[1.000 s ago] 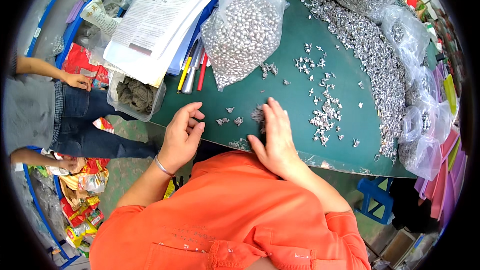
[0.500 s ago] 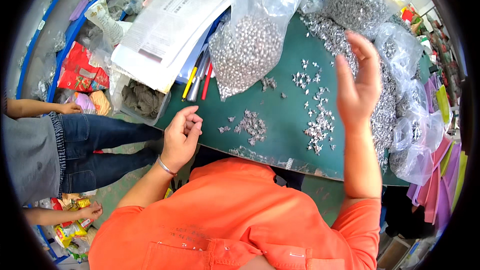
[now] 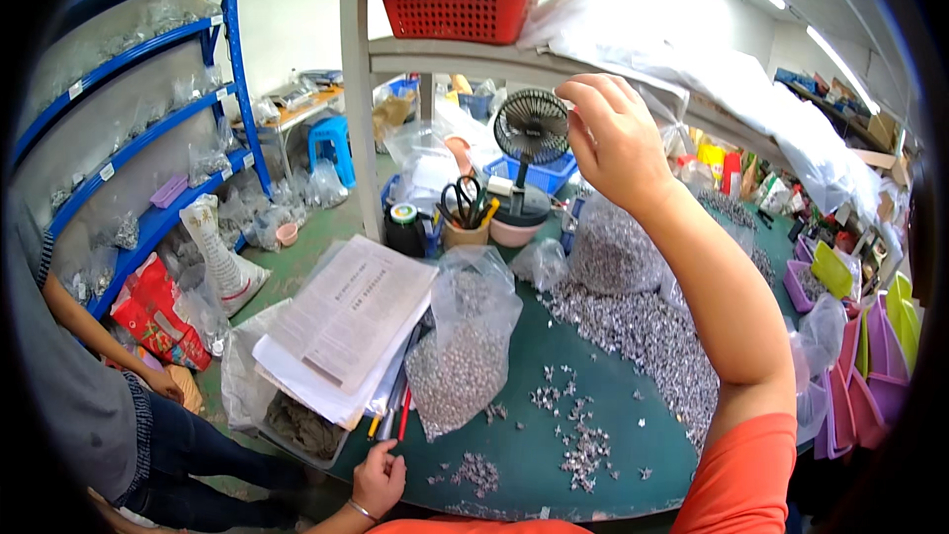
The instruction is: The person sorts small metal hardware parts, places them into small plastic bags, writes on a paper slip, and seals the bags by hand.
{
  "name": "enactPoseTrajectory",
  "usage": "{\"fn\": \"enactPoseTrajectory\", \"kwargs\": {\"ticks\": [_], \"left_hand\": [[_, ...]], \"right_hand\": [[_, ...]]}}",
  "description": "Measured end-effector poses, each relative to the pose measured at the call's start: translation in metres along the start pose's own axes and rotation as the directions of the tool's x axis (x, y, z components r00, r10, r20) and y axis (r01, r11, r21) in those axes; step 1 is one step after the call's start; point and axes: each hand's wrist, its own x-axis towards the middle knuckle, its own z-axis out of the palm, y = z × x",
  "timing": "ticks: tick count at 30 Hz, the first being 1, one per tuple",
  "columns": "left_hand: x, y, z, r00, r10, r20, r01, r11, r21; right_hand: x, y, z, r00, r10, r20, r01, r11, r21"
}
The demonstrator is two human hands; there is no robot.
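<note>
My right hand is raised high beside a small black desk fan. Its fingers are curved, with a gap between them and the thumb, and it is open; whether a fingertip touches the fan, I cannot tell. Low at the table's front edge is my left hand, loosely curled with nothing visible in it, near a red pen and a yellow pen. Small silvery star-shaped pieces lie scattered on the green table, with a smaller heap nearer my left hand.
A clear bag of silvery beads leans by stacked papers. A large pile of metal pieces spreads under my right arm. Behind stand scissors in a holder and a shelf with a red basket. Another person stands at left.
The view has tilted up, bringing the fan and shelf into sight. My right hand has moved from over the metal pieces up to the fan. My left hand stays by the table edge.
</note>
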Motion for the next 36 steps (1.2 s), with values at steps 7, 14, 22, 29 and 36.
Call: {"fn": "enactPoseTrajectory", "kwargs": {"ticks": [7, 14, 22, 29, 36], "left_hand": [[-0.004, -0.025, 0.004, 0.987, -0.074, 0.142, 0.068, 0.997, 0.044], [-0.005, -0.003, -0.001, 0.969, -0.153, 0.191, 0.127, 0.982, 0.141], [-0.009, -0.019, 0.01, 0.978, -0.063, 0.198, -0.009, 0.939, 0.343], [-0.008, -0.008, 0.006, 0.993, 0.118, 0.008, -0.118, 0.978, 0.174], [-0.006, -0.028, 0.011, 0.955, 0.295, -0.041, -0.282, 0.939, 0.198]], "right_hand": [[0.025, 0.067, 0.043, 0.984, 0.134, 0.115, -0.1, 0.96, -0.26], [0.047, 0.098, 0.042, 0.942, 0.241, 0.232, -0.099, 0.863, -0.495], [0.065, 0.13, 0.05, 0.833, 0.369, 0.412, -0.1, 0.833, -0.545], [0.079, 0.137, 0.059, 0.925, 0.184, 0.332, 0.054, 0.802, -0.595], [0.071, 0.134, 0.055, 0.915, 0.025, 0.402, 0.056, 0.98, -0.19]]}}
